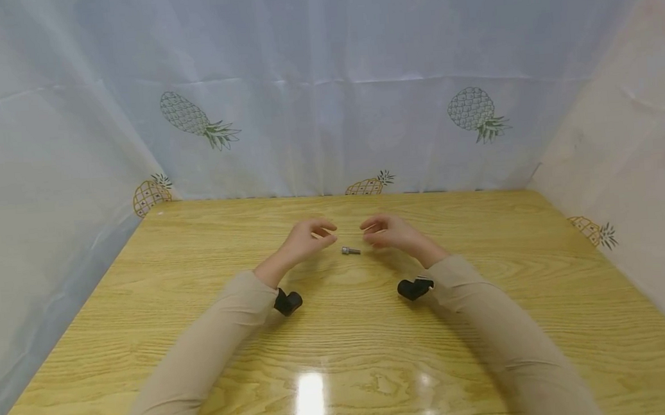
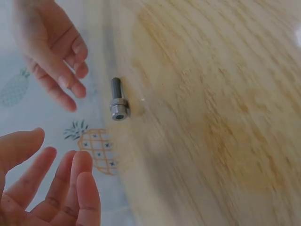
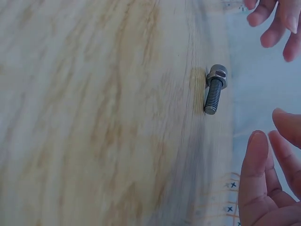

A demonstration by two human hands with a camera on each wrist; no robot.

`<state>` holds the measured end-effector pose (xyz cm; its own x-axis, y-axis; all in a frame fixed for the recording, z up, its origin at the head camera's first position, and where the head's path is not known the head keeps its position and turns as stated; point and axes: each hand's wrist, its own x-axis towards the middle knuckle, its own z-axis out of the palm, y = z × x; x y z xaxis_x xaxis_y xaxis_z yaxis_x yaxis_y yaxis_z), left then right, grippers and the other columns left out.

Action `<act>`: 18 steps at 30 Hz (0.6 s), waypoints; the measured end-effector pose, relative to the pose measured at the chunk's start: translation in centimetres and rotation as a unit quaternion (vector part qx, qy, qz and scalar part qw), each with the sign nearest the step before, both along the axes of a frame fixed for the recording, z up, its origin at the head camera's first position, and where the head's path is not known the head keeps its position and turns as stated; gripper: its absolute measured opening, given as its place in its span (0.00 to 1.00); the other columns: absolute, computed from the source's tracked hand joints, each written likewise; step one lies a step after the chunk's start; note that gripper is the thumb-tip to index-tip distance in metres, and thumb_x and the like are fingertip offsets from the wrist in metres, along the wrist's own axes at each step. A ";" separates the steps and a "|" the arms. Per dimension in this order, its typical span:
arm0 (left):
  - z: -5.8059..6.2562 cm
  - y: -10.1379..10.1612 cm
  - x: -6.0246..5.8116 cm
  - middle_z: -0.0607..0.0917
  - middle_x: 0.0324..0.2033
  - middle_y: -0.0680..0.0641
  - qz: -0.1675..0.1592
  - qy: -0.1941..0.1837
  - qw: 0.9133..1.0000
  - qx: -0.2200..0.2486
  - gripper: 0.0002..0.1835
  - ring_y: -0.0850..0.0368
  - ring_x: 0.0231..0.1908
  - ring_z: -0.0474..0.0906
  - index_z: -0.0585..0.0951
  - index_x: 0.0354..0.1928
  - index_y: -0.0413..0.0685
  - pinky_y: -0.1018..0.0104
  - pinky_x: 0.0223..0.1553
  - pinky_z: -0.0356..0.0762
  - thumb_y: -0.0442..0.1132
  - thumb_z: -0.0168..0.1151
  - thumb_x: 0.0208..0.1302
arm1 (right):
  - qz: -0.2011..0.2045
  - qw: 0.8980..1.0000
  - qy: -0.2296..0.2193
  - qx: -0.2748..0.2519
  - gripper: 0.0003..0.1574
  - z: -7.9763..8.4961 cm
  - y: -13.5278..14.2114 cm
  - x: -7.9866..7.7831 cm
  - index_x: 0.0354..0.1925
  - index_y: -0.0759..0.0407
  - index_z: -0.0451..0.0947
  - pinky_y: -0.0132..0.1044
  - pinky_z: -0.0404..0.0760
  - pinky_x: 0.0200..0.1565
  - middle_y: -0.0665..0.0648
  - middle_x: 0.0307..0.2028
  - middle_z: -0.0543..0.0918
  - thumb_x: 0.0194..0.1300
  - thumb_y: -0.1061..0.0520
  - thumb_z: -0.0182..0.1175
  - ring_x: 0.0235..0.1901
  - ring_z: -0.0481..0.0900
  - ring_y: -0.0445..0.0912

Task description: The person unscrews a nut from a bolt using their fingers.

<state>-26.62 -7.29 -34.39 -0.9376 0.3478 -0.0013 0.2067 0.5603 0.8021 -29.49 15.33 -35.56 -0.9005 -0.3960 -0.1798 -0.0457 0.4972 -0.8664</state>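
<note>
A metal socket-head bolt [image 1: 351,250] lies on its side on the wooden table, its head toward the left and its threaded end toward the right. In the right wrist view a hex nut [image 3: 217,80] sits on the bolt, up against the head. My left hand [image 1: 310,236] is held over the table just left of the bolt, fingers loosely bent and apart from it. On the other side, my right hand [image 1: 391,232] mirrors it, also holding nothing. Both hands' fingertips face each other across the bolt.
The wooden table [image 1: 341,335] extends around both arms. A white curtain with pineapple prints [image 1: 314,106] hangs along the back and both sides. Black wrist cameras [image 1: 289,302] are strapped at both cuffs.
</note>
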 end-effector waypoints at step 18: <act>-1.6 1.6 -1.1 0.82 0.42 0.41 -0.011 -0.062 0.998 0.001 0.15 0.52 0.33 0.82 0.79 0.49 0.44 0.66 0.35 0.79 0.36 0.59 0.60 | -0.010 0.997 -0.079 -0.019 0.24 -1.3 -1.0 -0.9 0.55 0.69 0.69 0.30 0.80 0.36 0.66 0.48 0.78 0.60 0.65 0.56 0.31 0.79 0.38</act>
